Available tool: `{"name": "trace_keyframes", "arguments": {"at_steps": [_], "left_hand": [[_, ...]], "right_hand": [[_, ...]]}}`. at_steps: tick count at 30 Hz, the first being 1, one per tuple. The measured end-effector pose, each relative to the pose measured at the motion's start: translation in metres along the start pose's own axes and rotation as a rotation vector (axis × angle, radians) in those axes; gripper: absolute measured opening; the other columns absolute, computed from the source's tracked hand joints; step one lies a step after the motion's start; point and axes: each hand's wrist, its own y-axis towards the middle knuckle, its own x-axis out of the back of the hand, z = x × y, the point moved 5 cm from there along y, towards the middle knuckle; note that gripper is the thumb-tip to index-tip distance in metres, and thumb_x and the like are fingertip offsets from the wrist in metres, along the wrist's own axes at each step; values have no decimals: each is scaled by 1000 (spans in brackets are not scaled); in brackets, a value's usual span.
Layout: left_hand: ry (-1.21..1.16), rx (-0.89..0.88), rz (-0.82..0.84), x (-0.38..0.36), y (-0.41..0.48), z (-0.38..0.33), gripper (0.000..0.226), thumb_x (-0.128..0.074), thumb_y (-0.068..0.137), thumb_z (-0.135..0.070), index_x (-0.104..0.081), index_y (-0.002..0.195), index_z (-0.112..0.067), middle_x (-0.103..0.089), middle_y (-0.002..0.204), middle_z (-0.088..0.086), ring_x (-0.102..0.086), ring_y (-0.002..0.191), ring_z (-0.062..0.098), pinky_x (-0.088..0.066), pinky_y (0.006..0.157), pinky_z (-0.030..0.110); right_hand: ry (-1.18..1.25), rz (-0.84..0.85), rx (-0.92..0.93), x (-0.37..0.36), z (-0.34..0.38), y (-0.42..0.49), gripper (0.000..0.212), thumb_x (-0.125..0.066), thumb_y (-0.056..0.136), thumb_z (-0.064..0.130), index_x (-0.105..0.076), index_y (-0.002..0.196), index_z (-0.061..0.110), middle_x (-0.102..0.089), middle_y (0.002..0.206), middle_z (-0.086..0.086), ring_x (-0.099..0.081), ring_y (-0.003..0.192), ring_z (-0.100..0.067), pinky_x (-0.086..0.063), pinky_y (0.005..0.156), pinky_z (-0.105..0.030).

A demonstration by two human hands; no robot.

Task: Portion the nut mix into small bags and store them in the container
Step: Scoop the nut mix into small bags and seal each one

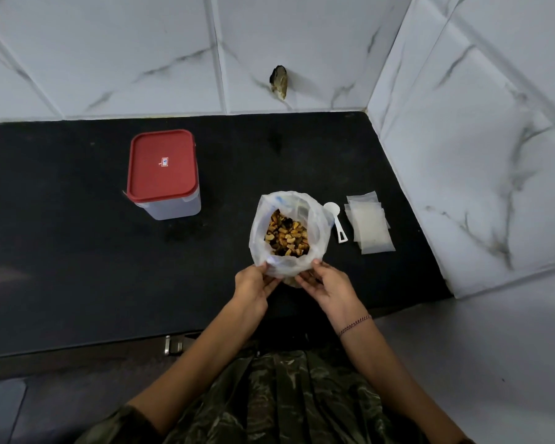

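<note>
My desk (77,267) looks matt black, faintly speckled. At ten o'clock the container (173,208) is frosted plastic under a smooth, glossy red lid (161,165). The bag (257,238) before me is thin, crinkly, translucent plastic.

We logged nut mix (287,233) in the bag (259,238) on the counter (77,251), scoop (335,219) just right of it, small bags (370,225) right of that, container (164,174) well left and behind.

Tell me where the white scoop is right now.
In the head view, the white scoop lies on the black counter, right of centre, between the open bag of nut mix and the stack of small bags.
</note>
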Motion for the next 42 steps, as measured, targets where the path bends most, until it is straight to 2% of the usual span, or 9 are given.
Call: {"name": "trace_keyframes", "arguments": {"at_steps": [6, 11, 15, 19, 25, 29, 32, 34, 42], "left_hand": [[-62, 1, -27, -3, -2, -1, 26, -34, 92, 8, -57, 105, 5, -60, 79, 16, -58, 73, 24, -48, 75, 36], [-26, 27, -26, -6, 0, 0, 33, -30, 85, 6, -56, 104, 3, -60, 79, 17, -59, 72, 28, -49, 60, 36], [50, 69, -9, -8, 7, 6, 34, -30, 89, -5, -62, 101, -5, -63, 90, 14, -60, 83, 29, -52, 72, 40], [252, 69, -12, -3, 19, 0, 39, -29, 92, -6, -57, 120, -5, -61, 113, 19, -60, 94, 32, -53, 68, 42], [832, -302, -102, -2, 19, -22, 24, -40, 95, -16, -42, 119, -12, -54, 102, 4, -58, 81, 19, -56, 72, 41], [793, -646, -168, -2, 12, -51, 27, -47, 94, -15, -41, 120, -14, -52, 108, 1, -56, 90, 14, -42, 72, 28], [767, -846, -139, -16, 10, -65, 32, -52, 91, -15, -44, 122, -14, -51, 116, 2, -55, 104, 16, -47, 83, 30], [814, -951, -118, -27, 10, -71, 38, -58, 90, -22, -45, 124, -14, -49, 120, 1, -52, 109, 13, -48, 86, 30], [956, -1073, -27, -47, 35, -94, 34, -61, 89, -6, -61, 122, -12, -68, 108, -1, -63, 100, 7, -47, 84, 15]], "right_hand": [[223, -27, -11, -9, -3, -3, 34, -34, 100, 1, -42, 132, -7, -47, 135, -25, -46, 127, -37, -38, 99, -50], [138, -38, -54, -9, -9, -5, 33, -31, 98, 0, -48, 126, -5, -58, 116, -23, -57, 109, -35, -46, 88, -42], [-143, -23, -70, -5, -9, 0, 26, -34, 94, 4, -60, 93, 5, -61, 86, -13, -58, 78, -25, -50, 71, -35], [-665, -59, -38, 2, 5, 8, 24, -37, 94, 6, -56, 109, 5, -58, 90, -13, -56, 78, -23, -53, 61, -33], [-1203, -65, 355, 8, 28, 13, 24, -55, 91, 14, -41, 110, 14, -50, 120, -9, -58, 92, -17, -57, 80, -37], [-1268, -118, 591, -8, 54, 2, 58, -60, 87, 9, -31, 138, 14, -28, 143, -9, -34, 131, -24, -38, 108, -41], [-1211, -243, 1079, -39, 74, -22, 54, -58, 86, 7, -36, 136, 12, -31, 142, -7, -31, 132, -21, -40, 105, -35], [-1236, -135, 1301, -65, 73, -24, 51, -56, 89, 9, -38, 137, 11, -33, 143, -5, -31, 133, -17, -36, 106, -28], [-1750, 124, 1420, -88, 47, 38, 71, -57, 90, 6, -18, 149, 12, -16, 157, -4, -15, 144, -20, -24, 116, -41]]}}
